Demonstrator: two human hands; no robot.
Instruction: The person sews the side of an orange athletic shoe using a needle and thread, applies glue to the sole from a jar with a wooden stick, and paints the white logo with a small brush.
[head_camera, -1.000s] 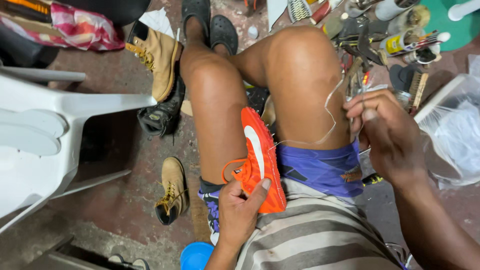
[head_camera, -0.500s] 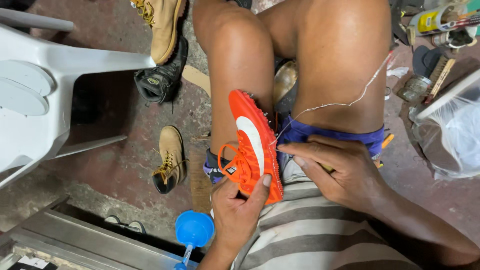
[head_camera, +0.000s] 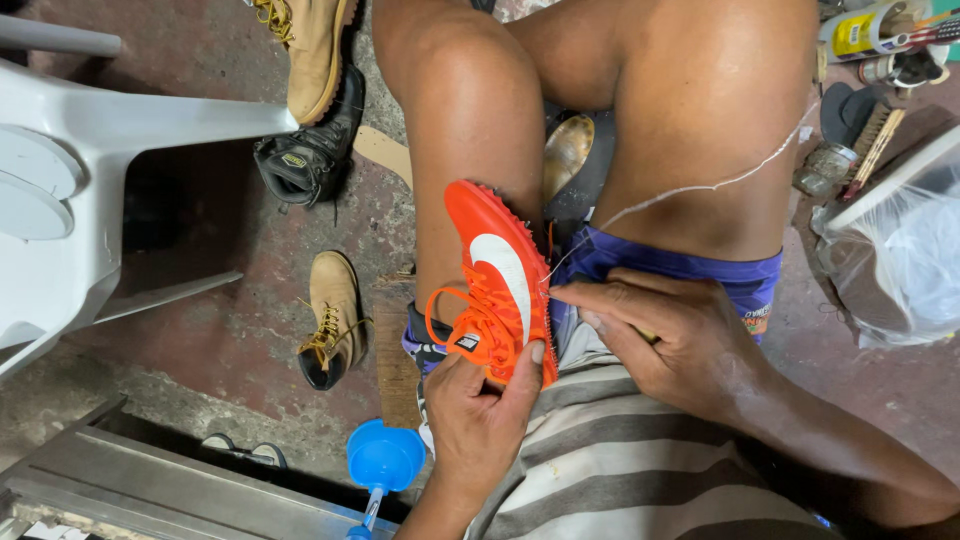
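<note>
An orange running shoe (head_camera: 495, 270) with a white mark and orange laces rests on its side between my knees. My left hand (head_camera: 478, 415) grips its heel end from below, thumb against the sole edge. My right hand (head_camera: 660, 335) pinches at the sole edge of the shoe, fingers closed on something small I cannot make out. A white thread (head_camera: 700, 188) runs from that spot up across my right thigh toward the upper right.
A white plastic chair (head_camera: 90, 190) stands at the left. Tan boots (head_camera: 335, 315) and a black boot (head_camera: 310, 150) lie on the stained floor. A blue funnel (head_camera: 385, 460) sits below. Tools, tins and a clear bag (head_camera: 900, 250) crowd the right.
My right hand came down from beside my right knee to the shoe's sole edge, trailing the thread. The view tilted downward. My left hand kept its hold on the shoe.
</note>
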